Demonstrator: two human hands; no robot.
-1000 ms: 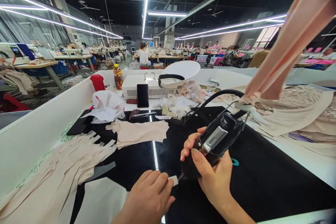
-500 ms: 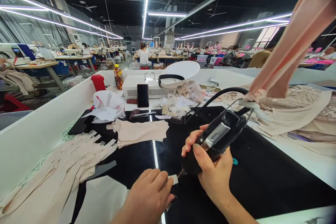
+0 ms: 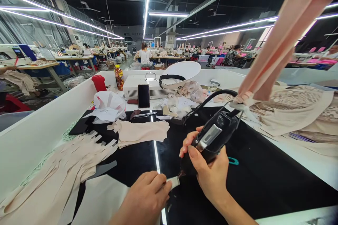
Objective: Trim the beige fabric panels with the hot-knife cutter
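Note:
My right hand (image 3: pixel 212 179) is wrapped round a black corded hand tool (image 3: pixel 224 126) with a silver panel on its body. The tool slants down to the left, and its narrow tip is at the end of a small pale strip (image 3: pixel 174 182); whether they touch I cannot tell. My left hand (image 3: pixel 146 195) pinches the other end of this strip against the black board (image 3: pixel 264 175). From above, a pink fabric band (image 3: pixel 280 45) is tied to the tool's rear end. A teal snap clip (image 3: pixel 233 161) lies just right of my right hand.
Beige fabric pieces (image 3: pixel 52 175) are heaped at left, with a folded beige piece (image 3: pixel 144 132) beyond my left hand. A phone (image 3: pixel 143 96) leans on a white metal box (image 3: pixel 129 84). More beige cloth (image 3: pixel 298 109) lies at right. A white wall (image 3: pixel 52 116) borders the table.
My right hand and the tool have shifted slightly left, and the pink band has swung left with them. More of the pale strip and the teal clip shows now.

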